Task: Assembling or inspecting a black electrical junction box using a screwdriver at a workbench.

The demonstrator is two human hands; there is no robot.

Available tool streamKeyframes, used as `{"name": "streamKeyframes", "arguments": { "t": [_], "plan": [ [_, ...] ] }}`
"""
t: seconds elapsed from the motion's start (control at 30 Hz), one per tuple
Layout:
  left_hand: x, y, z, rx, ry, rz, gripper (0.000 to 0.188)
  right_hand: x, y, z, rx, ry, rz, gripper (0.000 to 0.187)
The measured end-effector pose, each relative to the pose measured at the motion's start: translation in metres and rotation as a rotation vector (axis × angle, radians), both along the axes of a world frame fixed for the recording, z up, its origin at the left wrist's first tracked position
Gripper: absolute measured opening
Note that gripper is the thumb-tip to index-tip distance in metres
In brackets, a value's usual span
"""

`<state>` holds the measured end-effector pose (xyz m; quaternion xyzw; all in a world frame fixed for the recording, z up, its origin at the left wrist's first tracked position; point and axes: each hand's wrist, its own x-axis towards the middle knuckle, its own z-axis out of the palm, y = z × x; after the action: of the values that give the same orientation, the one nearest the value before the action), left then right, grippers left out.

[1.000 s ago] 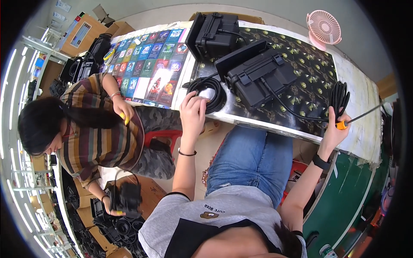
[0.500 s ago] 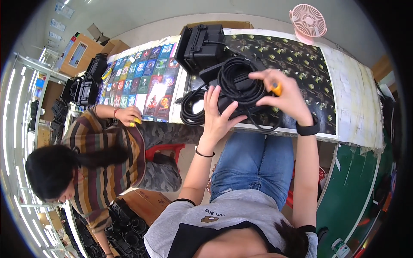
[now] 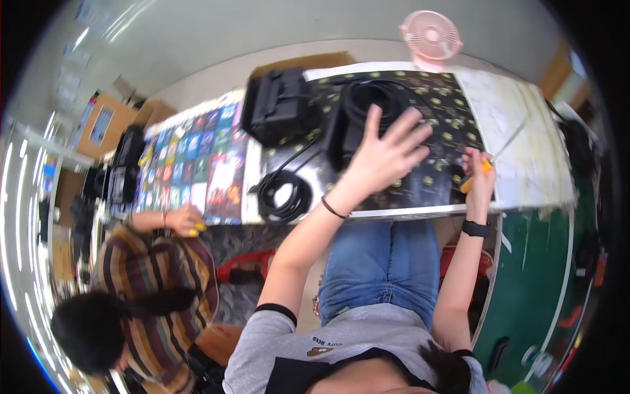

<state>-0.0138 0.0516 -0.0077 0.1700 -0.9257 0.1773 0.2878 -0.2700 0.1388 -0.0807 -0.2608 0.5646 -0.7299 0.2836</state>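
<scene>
A black coiled hose (image 3: 369, 100) rests with a dark boxy device (image 3: 336, 141) toward the back of the table. My left hand (image 3: 387, 156) is just in front of the coil, fingers spread and smeared by motion; whether it touches the hose I cannot tell. At the table's right, my right hand (image 3: 482, 180) is closed around a screwdriver (image 3: 486, 167) with a yellow-orange handle, its thin shaft angled up and away to the right. A second, smaller cable coil (image 3: 283, 197) lies near the front edge, left of my left forearm.
A black hard case (image 3: 279, 105) stands at the back left of the patterned mat (image 3: 433, 190). A pink fan (image 3: 431, 41) stands at the far edge. On my left, a co-worker in a striped top (image 3: 157, 282) rests a hand (image 3: 187, 222) at the card-covered table part.
My right hand has left the coil and moved right, with the screwdriver shaft now showing. The hose and device sit farther back, and my left hand has moved right. The view has shifted.
</scene>
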Motion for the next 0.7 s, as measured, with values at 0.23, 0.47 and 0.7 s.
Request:
{"name": "streamKeyframes", "arguments": {
  "t": [0.23, 0.47, 0.7],
  "plan": [
    [-0.004, -0.060, 0.019, 0.048, 0.044, 0.320, 0.030, -0.029, 0.007, 0.032, -0.018, 0.017, -0.004, 0.016],
    [0.057, -0.108, 0.004, -0.080, -0.054, 0.576, 0.029, -0.170, 0.051, 0.051, 0.022, 0.232, -0.302, 0.018],
    [0.152, -0.120, 0.017, -0.005, -0.204, 0.612, 0.036, -0.325, 0.119, 0.014, 0.493, 0.769, -0.846, 0.019]
  ]
}}
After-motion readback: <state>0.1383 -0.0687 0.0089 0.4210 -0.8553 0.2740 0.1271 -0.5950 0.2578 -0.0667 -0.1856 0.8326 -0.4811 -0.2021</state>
